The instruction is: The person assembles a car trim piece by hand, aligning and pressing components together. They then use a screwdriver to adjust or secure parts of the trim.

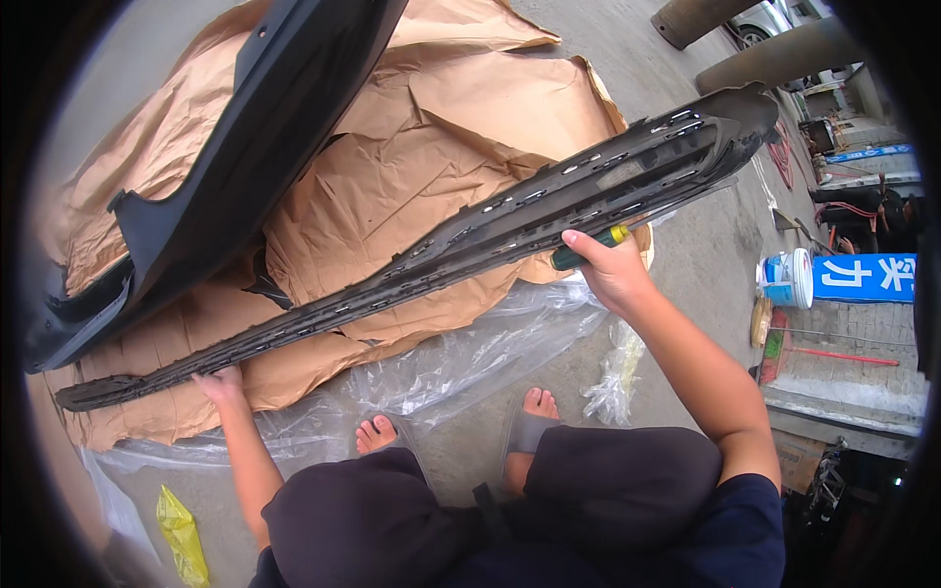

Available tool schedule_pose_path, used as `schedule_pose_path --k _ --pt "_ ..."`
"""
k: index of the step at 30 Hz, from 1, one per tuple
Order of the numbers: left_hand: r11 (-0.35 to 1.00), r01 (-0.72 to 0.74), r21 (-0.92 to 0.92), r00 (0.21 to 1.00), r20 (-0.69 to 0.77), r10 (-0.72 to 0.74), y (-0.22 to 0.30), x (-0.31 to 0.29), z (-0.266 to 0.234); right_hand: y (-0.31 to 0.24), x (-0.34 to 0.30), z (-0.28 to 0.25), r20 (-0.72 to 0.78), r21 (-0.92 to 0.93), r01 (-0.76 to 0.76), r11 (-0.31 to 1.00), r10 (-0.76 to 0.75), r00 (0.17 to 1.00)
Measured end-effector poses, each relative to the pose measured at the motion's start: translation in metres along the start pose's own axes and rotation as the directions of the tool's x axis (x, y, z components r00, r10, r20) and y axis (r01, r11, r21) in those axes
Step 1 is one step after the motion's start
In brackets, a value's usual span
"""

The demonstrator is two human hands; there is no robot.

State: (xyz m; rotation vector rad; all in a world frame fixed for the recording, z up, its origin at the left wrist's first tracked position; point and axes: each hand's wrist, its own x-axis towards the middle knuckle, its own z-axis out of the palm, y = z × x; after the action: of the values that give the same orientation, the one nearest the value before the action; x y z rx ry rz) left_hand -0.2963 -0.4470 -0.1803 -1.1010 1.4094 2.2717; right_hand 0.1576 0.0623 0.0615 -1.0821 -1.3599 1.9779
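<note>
A long black plastic car trim strip [421, 265] slants across the view, narrow at the lower left and broad at the upper right, with rows of clips and slots along it. My left hand [220, 383] is closed on its lower edge near the narrow end. Under its broader half is my right hand [610, 269], wrapped round a green-and-yellow screwdriver handle [578, 255] and against the strip's edge; the blade cannot be made out. Beyond the strip, a large black car bumper [221, 181] rests on crumpled brown paper [490, 108].
Clear plastic sheeting [461, 343] lies between the paper and my sandalled feet. A yellow plastic bag [182, 534] is on the concrete floor at lower left. To the right stand a white-and-blue bucket [787, 278], a blue sign [863, 278] and clutter. Thick brown posts [774, 57] are at upper right.
</note>
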Motion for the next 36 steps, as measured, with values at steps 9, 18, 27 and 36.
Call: schedule_pose_path --k 9,18,27,36 --pt "0.09 -0.994 0.067 0.082 0.98 0.183 -0.004 -0.263 0.078 -0.001 -0.002 -0.001 -0.008 0.042 -0.057 0.997 0.058 0.998" --pt "0.464 -0.583 0.667 -0.427 0.235 -0.873 -0.162 -0.346 0.396 -0.031 -0.038 0.022 -0.093 -0.029 -0.025 0.999 0.022 0.995" --pt "0.168 -0.25 0.954 -0.794 -0.103 -0.599 -0.232 -0.378 0.356 -0.071 -0.083 0.029 -0.103 -0.423 -0.046 0.905 0.002 0.995" --pt "0.248 -0.042 0.968 -0.861 0.091 -0.5 -0.21 -0.385 0.373 -0.151 -0.154 0.039 -0.083 -0.873 -0.166 0.458 0.198 0.977"
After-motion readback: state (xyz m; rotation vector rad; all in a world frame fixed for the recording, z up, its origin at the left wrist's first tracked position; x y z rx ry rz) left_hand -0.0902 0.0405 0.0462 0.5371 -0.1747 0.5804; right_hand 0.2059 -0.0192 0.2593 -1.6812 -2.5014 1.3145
